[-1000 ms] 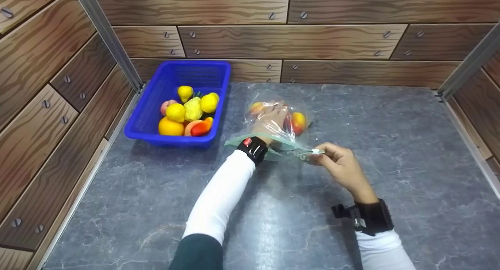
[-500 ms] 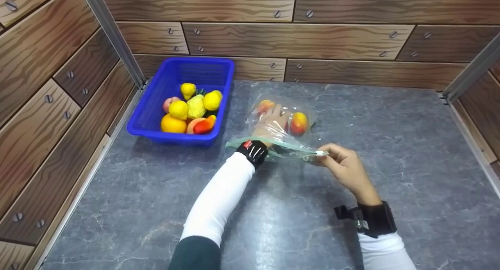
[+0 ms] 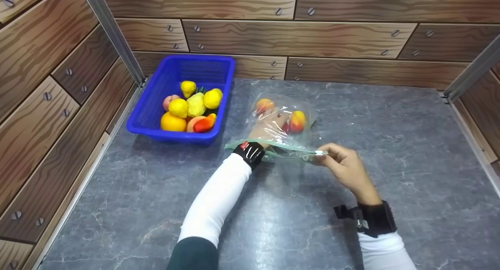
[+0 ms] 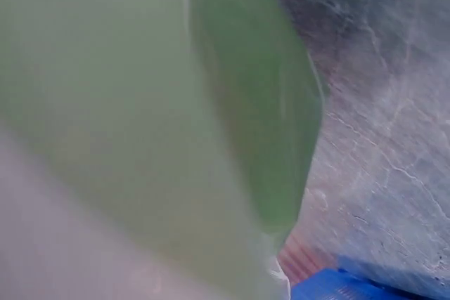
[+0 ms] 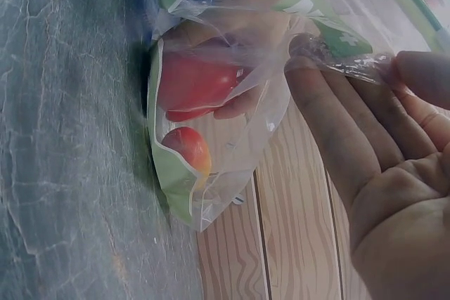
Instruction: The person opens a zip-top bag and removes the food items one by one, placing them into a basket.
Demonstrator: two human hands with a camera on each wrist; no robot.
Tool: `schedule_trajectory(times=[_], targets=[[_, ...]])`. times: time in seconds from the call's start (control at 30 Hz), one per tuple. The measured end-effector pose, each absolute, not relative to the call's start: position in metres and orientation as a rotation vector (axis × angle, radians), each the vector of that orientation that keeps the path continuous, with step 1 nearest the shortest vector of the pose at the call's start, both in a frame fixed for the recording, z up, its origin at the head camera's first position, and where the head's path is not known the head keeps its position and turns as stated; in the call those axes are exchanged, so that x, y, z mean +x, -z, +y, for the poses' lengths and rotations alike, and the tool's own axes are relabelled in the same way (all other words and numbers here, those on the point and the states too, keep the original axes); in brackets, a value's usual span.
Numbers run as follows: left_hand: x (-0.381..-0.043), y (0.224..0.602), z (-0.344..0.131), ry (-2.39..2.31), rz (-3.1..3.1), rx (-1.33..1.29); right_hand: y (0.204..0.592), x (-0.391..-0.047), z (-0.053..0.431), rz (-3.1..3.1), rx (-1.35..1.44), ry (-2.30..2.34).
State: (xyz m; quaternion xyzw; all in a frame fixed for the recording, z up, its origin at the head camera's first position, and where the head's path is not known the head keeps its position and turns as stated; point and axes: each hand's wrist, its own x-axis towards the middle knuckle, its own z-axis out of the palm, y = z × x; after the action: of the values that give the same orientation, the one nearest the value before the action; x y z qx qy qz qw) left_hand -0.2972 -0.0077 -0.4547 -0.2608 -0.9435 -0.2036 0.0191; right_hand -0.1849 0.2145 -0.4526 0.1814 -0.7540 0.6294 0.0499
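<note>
A clear zip bag [image 3: 304, 102] with a green mouth and white slider [image 3: 319, 152] lies on the table. My left hand [image 3: 269, 123] reaches into it through the mouth, fingers around a red fruit [image 5: 200, 83]. Beside the hand, inside the bag, lie a red-and-yellow mango [image 3: 297, 121] and an orange-red fruit [image 3: 265, 105]. My right hand [image 3: 343, 168] pinches the bag's mouth at its right end, by the slider, between thumb and fingers. In the left wrist view, the blurred green band [image 4: 260, 103] of the bag hides the hand.
To the left stands a blue basket [image 3: 134, 126] holding several fruits, among them an orange [image 3: 173, 122], a yellow pear [image 3: 188, 88] and lemons. Wood-patterned panels [image 3: 351, 39] enclose the grey marbled table [image 3: 390, 152] at the back and sides.
The left hand has shifted slightly inside the bag, and the fruits around it have moved a little. The right hand keeps its pinch on the bag. The head view has tilted slightly.
</note>
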Motion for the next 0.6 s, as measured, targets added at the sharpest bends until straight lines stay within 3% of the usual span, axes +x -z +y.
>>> schedule_trajectory(times=[0.37,0.6], targets=[[-0.284,0.441,-0.017,0.392,-2.993,-0.884,0.451,-0.185,0.215,-2.334,0.501,-1.892],[-0.276,0.438,-0.024,0.739,-2.913,-0.935,0.454,-0.187,0.216,-2.300,0.577,-1.901]])
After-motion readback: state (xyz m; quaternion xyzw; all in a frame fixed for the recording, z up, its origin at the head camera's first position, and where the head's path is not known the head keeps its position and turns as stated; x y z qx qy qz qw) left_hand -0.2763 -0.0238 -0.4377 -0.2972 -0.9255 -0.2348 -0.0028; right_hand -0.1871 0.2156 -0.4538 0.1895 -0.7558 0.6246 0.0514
